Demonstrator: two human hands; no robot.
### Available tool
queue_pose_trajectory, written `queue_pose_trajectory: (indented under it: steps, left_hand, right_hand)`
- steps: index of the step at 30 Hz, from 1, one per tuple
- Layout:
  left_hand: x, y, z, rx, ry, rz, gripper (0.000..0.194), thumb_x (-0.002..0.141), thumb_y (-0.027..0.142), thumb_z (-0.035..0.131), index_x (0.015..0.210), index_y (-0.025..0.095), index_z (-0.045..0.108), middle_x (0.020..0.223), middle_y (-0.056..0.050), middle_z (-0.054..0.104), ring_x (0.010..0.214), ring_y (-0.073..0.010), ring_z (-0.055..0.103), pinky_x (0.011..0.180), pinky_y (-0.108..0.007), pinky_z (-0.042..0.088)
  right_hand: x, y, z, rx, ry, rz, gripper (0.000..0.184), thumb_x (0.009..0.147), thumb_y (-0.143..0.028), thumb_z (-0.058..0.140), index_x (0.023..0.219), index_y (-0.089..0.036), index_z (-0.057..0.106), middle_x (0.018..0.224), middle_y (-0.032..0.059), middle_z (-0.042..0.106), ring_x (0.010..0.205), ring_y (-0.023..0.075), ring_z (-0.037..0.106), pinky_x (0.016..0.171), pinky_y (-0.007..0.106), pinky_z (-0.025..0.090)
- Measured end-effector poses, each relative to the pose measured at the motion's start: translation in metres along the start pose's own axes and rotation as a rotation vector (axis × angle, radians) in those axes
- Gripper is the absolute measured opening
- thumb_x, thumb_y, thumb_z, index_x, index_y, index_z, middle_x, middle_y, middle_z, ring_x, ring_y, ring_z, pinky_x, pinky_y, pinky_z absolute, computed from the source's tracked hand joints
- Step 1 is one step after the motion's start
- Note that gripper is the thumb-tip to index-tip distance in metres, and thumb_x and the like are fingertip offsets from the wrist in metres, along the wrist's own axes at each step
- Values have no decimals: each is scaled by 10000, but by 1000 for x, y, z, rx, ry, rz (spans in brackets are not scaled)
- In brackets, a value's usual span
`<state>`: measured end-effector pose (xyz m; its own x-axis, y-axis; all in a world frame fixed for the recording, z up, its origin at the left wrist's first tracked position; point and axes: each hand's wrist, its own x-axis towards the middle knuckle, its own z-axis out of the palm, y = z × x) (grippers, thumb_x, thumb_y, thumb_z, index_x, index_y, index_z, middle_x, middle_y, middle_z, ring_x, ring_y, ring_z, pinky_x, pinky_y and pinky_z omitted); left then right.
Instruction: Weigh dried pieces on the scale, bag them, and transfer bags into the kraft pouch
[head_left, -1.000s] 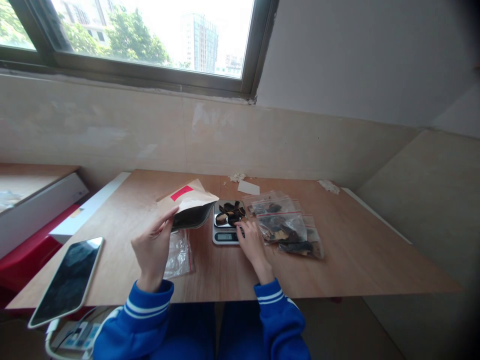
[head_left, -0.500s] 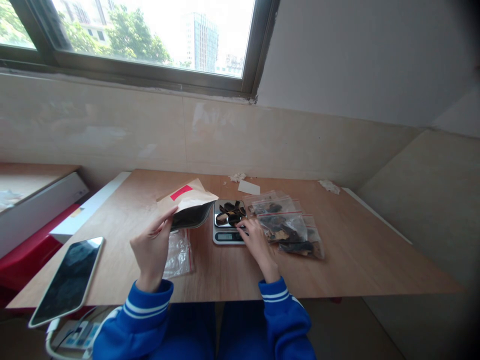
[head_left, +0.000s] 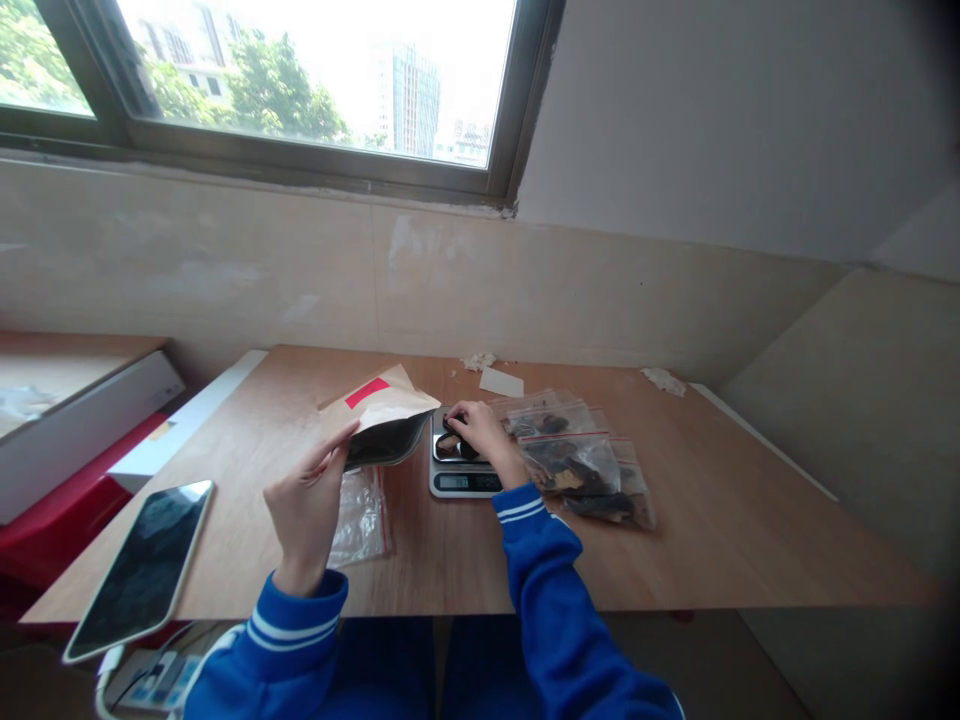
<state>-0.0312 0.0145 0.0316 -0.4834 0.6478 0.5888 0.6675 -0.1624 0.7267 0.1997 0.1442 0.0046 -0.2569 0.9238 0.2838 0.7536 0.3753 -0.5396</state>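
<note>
Bright daylight through a dark-framed glass window (head_left: 300,90) on the far side, the white sky there blown out by glare. Soft, even light across a pale wooden tabletop (head_left: 675,540), with only faint shadows. Curved distortion and dark vignetting toward the right edges.

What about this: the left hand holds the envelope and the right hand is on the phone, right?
No: the right hand is on the scale, not the phone, in the head view. The left hand does hold the envelope.
</note>
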Motion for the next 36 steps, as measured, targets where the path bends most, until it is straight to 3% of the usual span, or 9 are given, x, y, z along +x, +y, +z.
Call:
queue_pose_trajectory:
  steps: [5,9,14,17,21,27,32,36]
  left_hand:
    - [0,-1,-1,-14,-26,11,246,841,365,633,1045,295,752,837,13,772,682,-161,697,563,-217,443]
    - [0,-3,0,-22,-41,1,241,841,371,633,1038,301,754,859,12,773,718,-166,705,584,-222,451]
    - [0,-5,1,-32,-34,1,240,836,377,639,1034,306,755,875,11,773,767,-177,715,595,-225,455]
    - [1,-4,1,-19,-21,-13,249,837,398,631,1031,303,757,852,6,773,748,-182,713,594,-234,453]
    - [1,-3,1,-12,-12,-23,255,840,415,623,1021,300,762,819,3,772,720,-182,709,592,-239,448]
    - [1,-4,1,1,-9,-19,254,838,410,628,1026,303,761,801,5,771,666,-170,695,572,-239,434]
    - [2,-4,-1,0,-6,-10,255,832,403,632,1027,299,761,805,4,771,693,-177,700,585,-239,439]
    - [2,-4,0,3,-7,-19,255,835,403,627,1025,298,761,814,5,772,696,-176,698,593,-239,445]
  right_hand:
    - [14,-1,11,-55,-121,30,82,784,-178,676,750,-212,742,801,59,742,784,219,669,684,274,439]
    - [12,1,10,-52,-146,36,117,790,-188,667,694,-205,733,723,61,729,722,217,663,650,271,422]
    - [9,18,2,176,17,110,269,883,-277,493,721,-201,694,780,57,715,771,194,632,724,276,427]
    - [13,35,0,334,129,192,315,861,-217,376,732,-194,662,796,49,688,789,185,612,758,283,443]
    - [20,53,1,428,183,233,356,775,-154,295,863,-176,640,720,26,633,722,169,604,730,276,471]
    - [34,53,11,550,138,196,349,664,-132,377,917,-184,611,837,19,657,813,148,620,786,271,487]
    - [45,52,21,533,122,175,335,669,-149,512,994,-159,591,986,59,650,876,157,613,815,299,496]
    - [49,52,28,496,102,143,314,673,-116,557,981,-158,602,949,45,655,849,150,615,819,306,505]
